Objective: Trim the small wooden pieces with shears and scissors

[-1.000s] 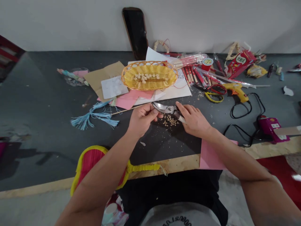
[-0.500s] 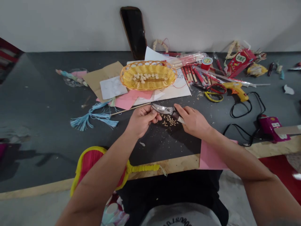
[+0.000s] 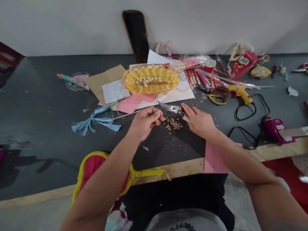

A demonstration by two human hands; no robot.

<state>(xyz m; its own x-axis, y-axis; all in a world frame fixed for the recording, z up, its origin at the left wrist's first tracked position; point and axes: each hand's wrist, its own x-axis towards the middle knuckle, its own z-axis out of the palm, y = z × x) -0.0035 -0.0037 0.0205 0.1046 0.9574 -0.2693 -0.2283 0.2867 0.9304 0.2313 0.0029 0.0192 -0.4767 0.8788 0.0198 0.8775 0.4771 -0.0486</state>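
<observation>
My left hand (image 3: 147, 121) is closed in a pinch, thumb against forefinger. A small pale tip shows at the fingertips, too little to name. Behind this hand a thin wooden stick (image 3: 124, 115) runs from the blue tassel (image 3: 92, 120) past the knuckles; whether the fingers touch it is hidden. In my right hand (image 3: 201, 123) are pruning shears (image 3: 171, 108), wrapped by the fingers at the handles. Their blades stand apart, pointing left, just clear of the left fingertips. Below the shears many small wooden bits (image 3: 173, 124) lie scattered on the dark tabletop (image 3: 166, 149).
A yellow woven basket (image 3: 151, 88) holding small pale pieces sits on papers behind my hands. To the right are scissors (image 3: 218, 98), a yellow glue gun (image 3: 240, 93) with its cord and a red drink carton (image 3: 244, 64). A phone (image 3: 136, 35) leans on the wall.
The shears have opened and drawn back right with my right hand, away from the left fingertips. My left hand has barely moved and remains pinched.
</observation>
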